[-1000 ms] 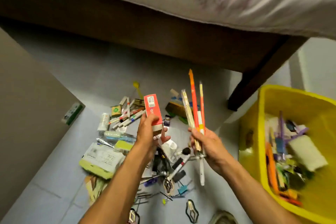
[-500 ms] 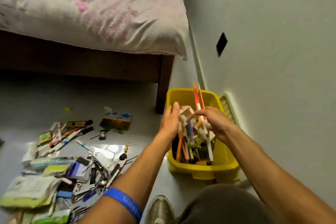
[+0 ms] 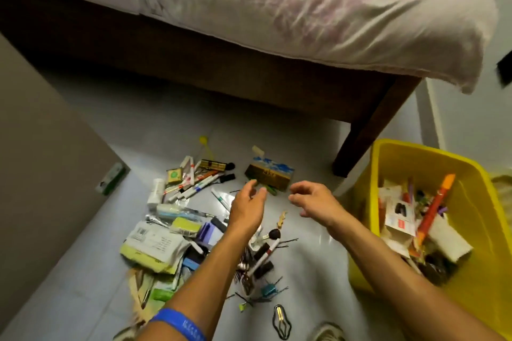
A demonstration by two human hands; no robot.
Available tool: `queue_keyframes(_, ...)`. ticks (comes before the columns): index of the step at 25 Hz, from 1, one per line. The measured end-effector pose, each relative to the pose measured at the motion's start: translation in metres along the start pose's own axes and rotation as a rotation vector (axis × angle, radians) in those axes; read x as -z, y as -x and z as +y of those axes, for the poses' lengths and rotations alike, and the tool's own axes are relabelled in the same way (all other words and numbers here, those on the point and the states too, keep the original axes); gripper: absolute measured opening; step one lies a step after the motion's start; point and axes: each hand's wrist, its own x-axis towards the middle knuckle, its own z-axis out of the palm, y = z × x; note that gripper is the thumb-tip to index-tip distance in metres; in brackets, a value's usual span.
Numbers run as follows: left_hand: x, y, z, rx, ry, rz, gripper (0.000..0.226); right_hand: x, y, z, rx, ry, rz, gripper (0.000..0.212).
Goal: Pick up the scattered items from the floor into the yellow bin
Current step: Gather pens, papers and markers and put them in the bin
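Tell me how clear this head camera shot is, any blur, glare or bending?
Head view: both empty hands, left hand and right hand, are smeared by motion; the bed bows from the wide lens; dim greenish light, deep shadow under the bed; soft glare on the floor tiles; the yellow bin edge is slightly soft.

The bin stands on the floor to the right, beside the bed leg. The scattered items lie left of it, before the bed.

Single head-worn view, angled down and forward, close above floor clutter.
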Motion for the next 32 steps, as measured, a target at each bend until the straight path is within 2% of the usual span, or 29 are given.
queue_keyframes(3,0.026,-0.041,-0.042,0.096,-0.063,0.051,0.039,-0.046,-0.060,0.014,-0.002,0.226,-0.065,0.050)
queue_keyframes(5,0.031,-0.067,-0.065,0.123,-0.118,0.046,0.039,-0.067,-0.100,0.022,0.070,0.427,-0.025,0.059)
queue_keyframes(7,0.030,-0.099,-0.075,0.102,-0.204,0.044,0.041,-0.074,-0.141,0.033,0.141,0.691,0.055,0.069)
queue_keyframes(10,0.014,-0.139,-0.084,-0.034,-0.461,0.022,0.047,-0.069,-0.185,0.054,0.087,0.972,0.052,0.094)
queue_keyframes(12,0.002,-0.157,-0.087,-0.118,-0.637,0.004,0.052,-0.068,-0.196,0.067,0.106,1.054,0.058,0.084)
queue_keyframes(15,-0.007,-0.170,-0.090,-0.185,-0.806,0.025,0.038,-0.080,-0.185,0.078,0.343,1.175,0.134,0.040)
queue_keyframes(17,-0.012,-0.172,-0.090,-0.220,-0.905,0.009,0.030,-0.086,-0.178,0.079,0.388,1.292,0.150,0.033)
queue_keyframes(19,-0.012,-0.170,-0.088,-0.212,-0.848,0.010,0.024,-0.087,-0.177,0.072,0.381,1.320,0.192,0.030)
queue_keyframes(22,-0.003,-0.167,-0.083,-0.106,-0.519,0.106,0.008,-0.085,-0.169,0.065,0.366,1.233,0.208,0.024)
queue_keyframes(25,0.001,-0.161,-0.082,0.136,-0.167,0.162,0.021,-0.077,-0.147,0.059,0.440,0.984,0.185,0.015)
queue_keyframes(27,0.001,-0.151,-0.076,0.252,0.081,0.180,0.021,-0.069,-0.129,0.054,0.539,0.776,0.314,0.014)
queue_keyframes(28,0.003,-0.147,-0.075,0.264,0.173,0.177,0.019,-0.065,-0.120,0.052,0.550,0.641,0.419,0.014)
queue_keyframes(30,0.006,-0.135,-0.077,0.242,0.278,0.113,0.022,-0.061,-0.102,0.045,0.430,0.234,0.534,0.012)
queue_keyframes(32,0.007,-0.121,-0.082,0.272,0.368,-0.040,0.033,-0.064,-0.091,0.046,0.253,-0.183,0.457,0.019)
